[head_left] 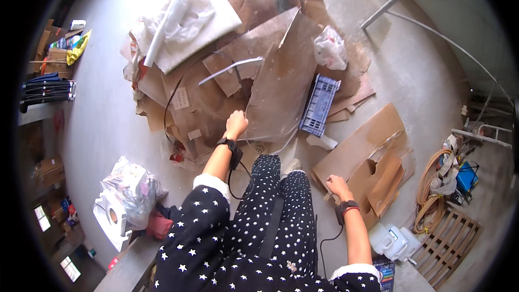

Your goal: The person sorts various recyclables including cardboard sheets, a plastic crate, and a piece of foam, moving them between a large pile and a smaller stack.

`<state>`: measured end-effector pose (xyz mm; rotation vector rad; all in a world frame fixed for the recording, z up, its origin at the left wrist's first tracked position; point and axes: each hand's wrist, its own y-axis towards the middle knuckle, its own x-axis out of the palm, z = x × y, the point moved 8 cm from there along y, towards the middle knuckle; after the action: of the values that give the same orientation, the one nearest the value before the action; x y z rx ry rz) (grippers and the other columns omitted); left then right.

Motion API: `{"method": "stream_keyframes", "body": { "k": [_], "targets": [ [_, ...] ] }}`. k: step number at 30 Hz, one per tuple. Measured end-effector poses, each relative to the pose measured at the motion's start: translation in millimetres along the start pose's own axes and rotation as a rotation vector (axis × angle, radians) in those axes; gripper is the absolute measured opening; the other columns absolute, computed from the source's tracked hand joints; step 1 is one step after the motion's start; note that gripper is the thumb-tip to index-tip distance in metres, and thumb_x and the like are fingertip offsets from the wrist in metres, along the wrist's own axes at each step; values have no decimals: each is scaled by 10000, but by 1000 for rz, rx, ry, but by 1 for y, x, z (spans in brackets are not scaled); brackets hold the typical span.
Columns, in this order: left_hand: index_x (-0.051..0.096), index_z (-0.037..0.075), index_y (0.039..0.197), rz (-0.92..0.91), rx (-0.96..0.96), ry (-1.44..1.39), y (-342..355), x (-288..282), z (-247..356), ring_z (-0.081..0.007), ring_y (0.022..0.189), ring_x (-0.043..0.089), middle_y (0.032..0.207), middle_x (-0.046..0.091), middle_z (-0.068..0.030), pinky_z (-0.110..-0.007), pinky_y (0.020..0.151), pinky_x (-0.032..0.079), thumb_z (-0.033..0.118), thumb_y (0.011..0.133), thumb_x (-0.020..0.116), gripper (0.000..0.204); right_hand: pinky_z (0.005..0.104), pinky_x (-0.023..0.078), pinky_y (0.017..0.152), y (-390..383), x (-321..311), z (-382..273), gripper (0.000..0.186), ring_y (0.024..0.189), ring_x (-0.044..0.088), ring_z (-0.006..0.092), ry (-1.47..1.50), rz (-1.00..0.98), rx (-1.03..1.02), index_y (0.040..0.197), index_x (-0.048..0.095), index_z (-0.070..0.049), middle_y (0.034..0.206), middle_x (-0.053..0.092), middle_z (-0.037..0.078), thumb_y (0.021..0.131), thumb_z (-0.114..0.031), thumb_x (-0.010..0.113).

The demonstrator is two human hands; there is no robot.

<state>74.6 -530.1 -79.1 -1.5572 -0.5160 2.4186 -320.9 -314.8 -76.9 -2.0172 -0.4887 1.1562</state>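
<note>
Left hand (236,124) curled over the cardboard pile's (275,92) near edge, right hand (338,185) curled beside the cardboard sheet's (354,146) left edge; cannot tell whether either grips anything; pile's pale label (180,99) unreadable

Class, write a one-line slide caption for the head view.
Left hand over a cardboard pile, right hand near a smaller cardboard stack, purplish crate at the pile's edge.

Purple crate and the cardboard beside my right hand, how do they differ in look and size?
The crate is bluish purple, while the cardboard is brown. The crate's visible face is openwork; the cardboard's broad panel is solid. The crate looks narrower than the cardboard. Both have long straight edges.
</note>
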Motion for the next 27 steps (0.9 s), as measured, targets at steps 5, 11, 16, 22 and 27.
{"method": "stream_keyframes", "body": {
  "k": [5, 11, 16, 22, 27],
  "targets": [
    [558, 36, 907, -63, -7, -45, 76, 75, -42, -321, 907, 518, 914, 560, -169, -392, 787, 420, 130, 704, 476, 238, 397, 433, 758, 68, 62, 5, 202, 841, 546, 337, 10, -38, 101, 827, 585, -44, 870, 583, 183, 711, -167, 474],
    [489, 43, 1096, -179, -167, -85, 136, 146, -82, -318, 988, 495, 1041, 538, -170, -378, 838, 403, 145, 699, 493, 410, 441, 431, 748, 218, 118, -70, 211, 852, 536, 365, -66, -103, -70, 891, 533, -27, 906, 566, 202, 733, -131, 440],
    [386, 37, 1202, -82, -163, -141, 180, 174, -87, -307, 1053, 459, 1138, 482, -175, -367, 873, 383, 144, 673, 524, 558, 433, 420, 747, 322, 81, -173, 265, 890, 515, 356, 48, 105, -224, 973, 487, -34, 937, 548, 195, 736, -144, 444],
    [531, 63, 1061, -109, -372, -307, 189, 202, -123, -300, 996, 500, 1091, 514, -162, -374, 822, 409, 170, 669, 575, 409, 361, 429, 772, 363, 74, -252, 290, 875, 553, 313, 266, 67, -311, 967, 544, -24, 901, 586, 181, 730, -186, 501],
    [604, 54, 890, -165, -145, -123, 173, 212, -92, -308, 895, 534, 896, 573, -145, -391, 769, 422, 236, 666, 623, 290, 342, 427, 776, 381, 90, -238, 302, 862, 570, 281, 536, -44, -120, 887, 602, -44, 873, 606, 154, 725, -294, 558]
  ]
}}
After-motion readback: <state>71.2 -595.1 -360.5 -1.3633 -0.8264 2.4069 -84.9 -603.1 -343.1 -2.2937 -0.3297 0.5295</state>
